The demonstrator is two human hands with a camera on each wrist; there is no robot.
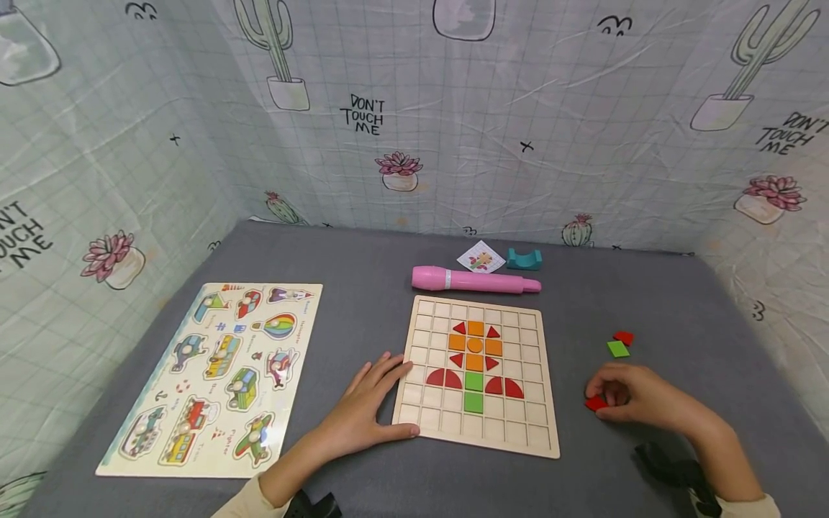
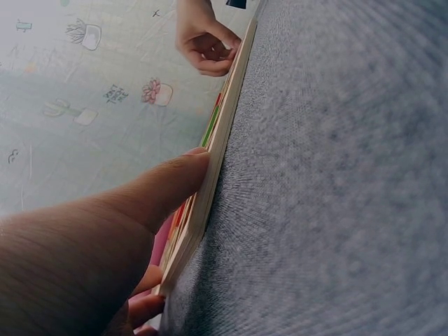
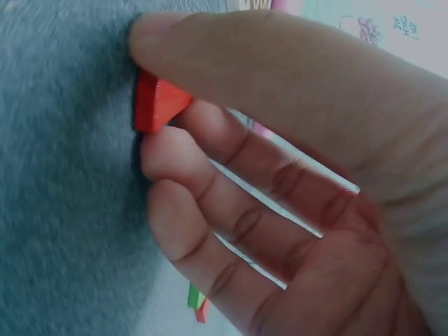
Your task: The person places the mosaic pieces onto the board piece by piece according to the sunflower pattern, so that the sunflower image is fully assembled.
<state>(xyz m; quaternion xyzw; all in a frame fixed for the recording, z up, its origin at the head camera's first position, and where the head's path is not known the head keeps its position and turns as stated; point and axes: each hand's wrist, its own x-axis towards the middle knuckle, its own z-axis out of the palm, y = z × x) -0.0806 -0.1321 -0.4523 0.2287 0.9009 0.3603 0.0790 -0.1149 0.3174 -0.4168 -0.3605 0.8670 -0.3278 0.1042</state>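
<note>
A wooden grid board [image 1: 447,424] lies on the grey table, bearing a pattern of orange squares, an orange circle, red triangles, red quarter-rounds and green squares. My left hand [image 1: 370,409] rests at its left edge, fingers spread and fairly straight. In the left wrist view the thumb [image 2: 185,173] touches the board's side [image 2: 222,143]. To the right of the board, my right hand [image 1: 637,394] pinches a small red block [image 3: 157,101] between thumb and fingers, down at the table surface. Just beyond that hand lie a green block [image 1: 618,349] and another red block [image 1: 624,337].
A picture puzzle board [image 1: 214,388] with vehicles lies on the left. Behind the grid board are a pink pen-like stick [image 1: 476,280], a small picture card [image 1: 481,257] and a teal curved piece [image 1: 524,260]. Patterned cloth [image 1: 453,108] walls in the table's back and sides.
</note>
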